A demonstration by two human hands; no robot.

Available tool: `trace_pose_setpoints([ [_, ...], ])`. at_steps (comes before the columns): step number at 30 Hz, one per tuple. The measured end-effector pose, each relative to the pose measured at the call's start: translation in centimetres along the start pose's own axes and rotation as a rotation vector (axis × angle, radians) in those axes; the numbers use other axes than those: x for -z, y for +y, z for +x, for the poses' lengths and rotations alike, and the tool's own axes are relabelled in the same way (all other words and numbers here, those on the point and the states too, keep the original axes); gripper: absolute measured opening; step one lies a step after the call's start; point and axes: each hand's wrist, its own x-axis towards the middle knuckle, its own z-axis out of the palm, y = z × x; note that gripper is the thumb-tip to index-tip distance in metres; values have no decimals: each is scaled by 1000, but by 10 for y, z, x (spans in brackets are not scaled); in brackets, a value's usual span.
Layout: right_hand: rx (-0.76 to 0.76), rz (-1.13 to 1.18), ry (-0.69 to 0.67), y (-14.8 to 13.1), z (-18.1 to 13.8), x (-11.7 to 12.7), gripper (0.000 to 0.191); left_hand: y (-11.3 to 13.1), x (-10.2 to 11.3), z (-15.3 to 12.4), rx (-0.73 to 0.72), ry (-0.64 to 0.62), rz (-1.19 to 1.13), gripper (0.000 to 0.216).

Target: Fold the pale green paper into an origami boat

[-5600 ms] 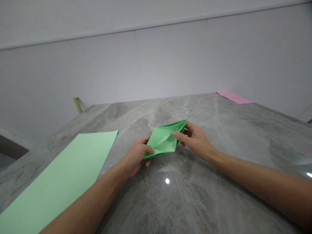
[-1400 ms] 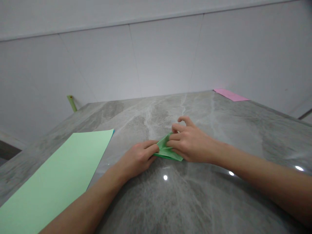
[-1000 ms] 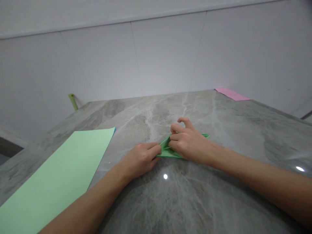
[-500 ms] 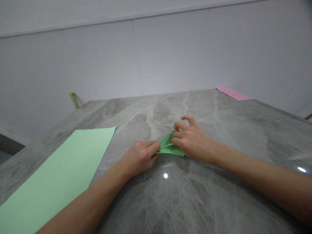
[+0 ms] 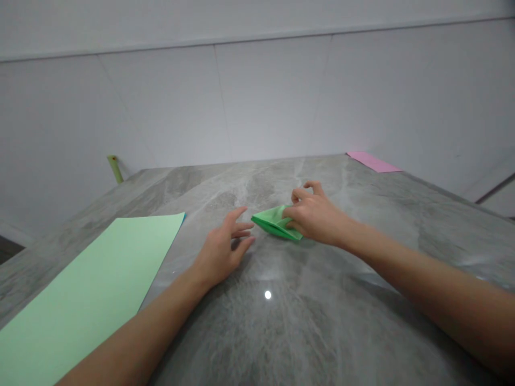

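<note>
Folded paper (image 5: 270, 219) at the right hand (image 5: 316, 214) is light green, deeper green along its lower side. Left of the left hand (image 5: 223, 249), a plain mint-green sheet (image 5: 96, 284) has a blue sliver at one corner. Beyond the right hand lies pink paper (image 5: 373, 162). Beneath both hands, the grey table (image 5: 289, 332) has whitish marble veins.

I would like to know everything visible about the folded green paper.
The folded green paper looks thin and creased, with a pale upper face and a brighter green side toward the person. Its left end is pointed. It sits slantwise on or just above the grey table. The right hand has its fingers on it, hiding its right part; the left hand is open near the tip, contact unclear.
</note>
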Motion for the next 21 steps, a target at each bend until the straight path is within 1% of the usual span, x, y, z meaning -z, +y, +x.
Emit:
trace_pose_setpoints([
  [2, -81, -50, -63, 24, -3, -1, 15, -1, 1, 1, 32, 12, 17, 57],
  [4, -191, -93, -136, 50, -8, -5, 13, -3, 2, 2, 42, 17, 44, 55],
  [5, -232, -103, -148, 64, -11, -7, 14, -3, 2, 2, 45, 20, 48, 54],
  [7, -316, -114, -176, 88, -20, -14, 16, -4, 2, 2, 51, 19, 47, 52],
  [8, -396, -97, -216, 98, -24, -17, 20, -5, 2, 2, 55, 17, 45, 52],
  [10, -455, -86, -242, 114, -31, -23, 26, -5, 2, 2, 62, 11, 41, 50],
  [14, -577, -45, -281, 129, -36, -29, 26, -6, 2, 3, 84, 15, 38, 46],
  [17, -668, 2, -297, 129, -34, -28, 26, -7, 1, 3, 90, 17, 31, 45],
  [21, -839, 44, -302, 125, -31, -23, 25, -6, 2, 3, 88, 18, 35, 44],
])
